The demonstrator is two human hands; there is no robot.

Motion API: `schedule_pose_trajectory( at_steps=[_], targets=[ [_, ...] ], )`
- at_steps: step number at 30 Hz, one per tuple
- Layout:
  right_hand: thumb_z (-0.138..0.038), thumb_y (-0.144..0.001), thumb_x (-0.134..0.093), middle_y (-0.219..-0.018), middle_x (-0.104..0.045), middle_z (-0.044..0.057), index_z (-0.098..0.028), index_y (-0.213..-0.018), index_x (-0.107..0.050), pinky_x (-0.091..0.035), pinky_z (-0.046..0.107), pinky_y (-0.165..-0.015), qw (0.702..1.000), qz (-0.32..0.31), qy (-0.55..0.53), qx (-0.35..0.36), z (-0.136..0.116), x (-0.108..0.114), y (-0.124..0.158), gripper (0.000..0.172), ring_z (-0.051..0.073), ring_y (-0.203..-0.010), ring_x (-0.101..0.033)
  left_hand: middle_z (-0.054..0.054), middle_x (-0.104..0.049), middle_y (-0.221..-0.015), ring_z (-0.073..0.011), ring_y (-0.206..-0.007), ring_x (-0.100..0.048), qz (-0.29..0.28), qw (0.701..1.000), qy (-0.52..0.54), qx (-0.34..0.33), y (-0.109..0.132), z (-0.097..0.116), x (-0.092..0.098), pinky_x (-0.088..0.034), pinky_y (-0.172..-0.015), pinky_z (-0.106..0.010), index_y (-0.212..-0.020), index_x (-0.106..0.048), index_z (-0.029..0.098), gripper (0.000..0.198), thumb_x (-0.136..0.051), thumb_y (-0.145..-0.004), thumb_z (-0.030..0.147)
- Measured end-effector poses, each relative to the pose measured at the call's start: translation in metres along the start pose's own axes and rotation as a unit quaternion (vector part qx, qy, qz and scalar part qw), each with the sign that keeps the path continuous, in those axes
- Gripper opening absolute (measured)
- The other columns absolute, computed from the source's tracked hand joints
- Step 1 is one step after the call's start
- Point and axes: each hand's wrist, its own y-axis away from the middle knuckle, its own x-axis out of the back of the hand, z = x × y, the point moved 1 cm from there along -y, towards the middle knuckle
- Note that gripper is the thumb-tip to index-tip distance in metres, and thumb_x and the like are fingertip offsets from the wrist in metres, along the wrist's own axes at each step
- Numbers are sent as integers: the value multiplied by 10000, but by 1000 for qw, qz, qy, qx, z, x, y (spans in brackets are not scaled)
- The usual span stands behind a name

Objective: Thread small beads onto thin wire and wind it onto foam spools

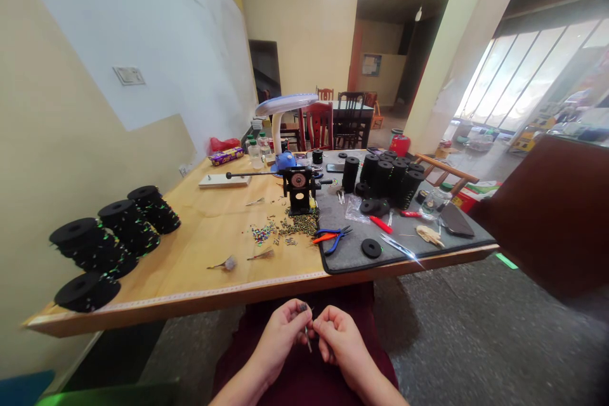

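Over my lap, in front of the table edge, both hands work close together with fingertips nearly touching. My left hand (285, 328) is closed in a pinch around a thin grey piece (308, 341), whose slim end sticks out below the fingers. My right hand (337, 335) is also closed, thumb against forefinger, beside that piece; what it holds is too small to make out. On the table ahead lie small wispy bundles (229, 263) with thin stems. Near them are a pile of small brass-coloured parts (299, 225) and some coloured beads (261, 235).
A black hand-cranked device (299, 191) stands mid-table before a lamp (285, 101). Blue-handled pliers (339, 240), scissors (402, 248) and a black foam disc (372, 248) lie on the grey mat (345, 260). Stacked black spools (87, 244) stand left, more (383, 177) right.
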Motion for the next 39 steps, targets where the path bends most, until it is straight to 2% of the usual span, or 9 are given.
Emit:
schedule_pose_trajectory(
  at_steps=[9,18,29,39],
  targets=[
    [-615,-645,-589,-389,-438,-64,-141,-735,-418,-175,124,-349,1000,27,1,7,-4,-1,0,511,6,-302,-262,5,-534,-606,-118,-541,-539,9,994,-98,-53,0,2,-1,-420,-483,-220,-735,-488,141,295,-651,-717,386],
    [-626,-653,-591,-408,-466,-57,-132,-843,-436,-220,116,-354,998,35,7,52,4,2,-7,552,19,-321,-320,9,-524,-590,-102,-516,-492,-8,981,-174,-80,1,-5,-1,-401,-485,-216,-748,-486,142,278,-589,-775,398],
    [-666,-622,-602,-416,-452,-55,-139,-754,-404,-178,119,-382,996,73,-34,42,0,9,-7,579,4,-352,-293,0,-538,-626,-117,-544,-535,-18,986,-156,-57,1,-4,-2,-423,-482,-223,-751,-472,146,197,-561,-766,322],
    [-675,-628,-595,-429,-444,-55,-138,-732,-397,-217,127,-411,994,85,-20,65,4,11,-10,581,8,-381,-315,4,-538,-619,-106,-543,-524,-25,986,-155,-60,1,-1,-2,-414,-489,-215,-761,-470,144,174,-540,-782,302]
  ],
)
